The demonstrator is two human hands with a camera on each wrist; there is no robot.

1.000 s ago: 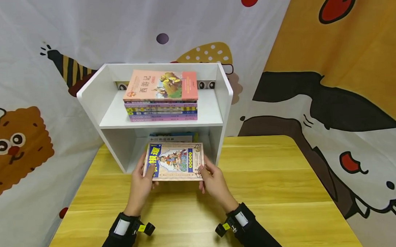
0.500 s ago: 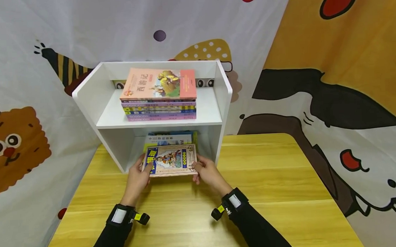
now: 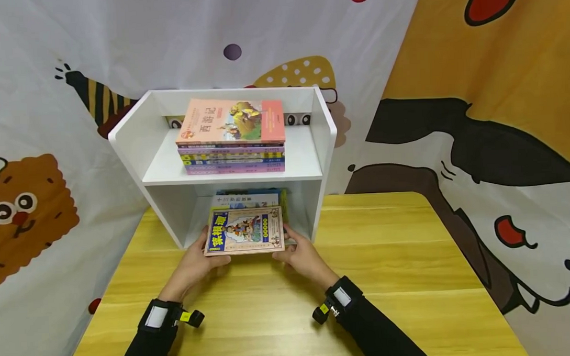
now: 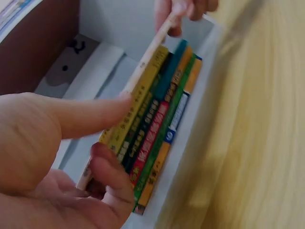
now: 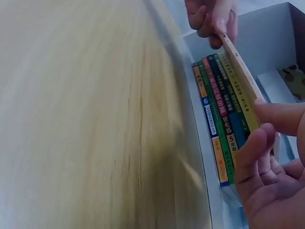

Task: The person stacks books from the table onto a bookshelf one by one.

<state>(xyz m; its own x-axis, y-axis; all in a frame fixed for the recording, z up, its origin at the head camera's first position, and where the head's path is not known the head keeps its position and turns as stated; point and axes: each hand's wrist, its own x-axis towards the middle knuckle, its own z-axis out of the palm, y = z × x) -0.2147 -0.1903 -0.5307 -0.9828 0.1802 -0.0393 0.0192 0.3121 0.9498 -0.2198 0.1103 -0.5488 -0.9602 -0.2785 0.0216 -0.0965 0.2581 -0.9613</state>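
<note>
A cream picture-cover book point(image 3: 244, 232) with a blue strip and yellow characters lies flat over the stack of books point(image 4: 152, 129) in the lower compartment. Its front edge juts toward me. My left hand point(image 3: 193, 262) holds the left end, thumb along the near edge and fingers curled at the corner. At the other end my right hand point(image 3: 304, 256) holds it the same way, its thumb point(image 5: 276, 114) on the edge in the right wrist view. Spines of several books beneath, yellow, green, red and orange, show in both wrist views.
A white two-level shelf point(image 3: 233, 181) stands at the back of the wooden table point(image 3: 401, 268). On its upper level lies a stack of books topped by a pink one point(image 3: 231, 119). A cartoon-printed cloth point(image 3: 176, 45) hangs behind. Side walls flank the lower compartment.
The book has moved away from me onto the stack inside the lower compartment. Both thumbs have slid off its cover down to the near edge.
</note>
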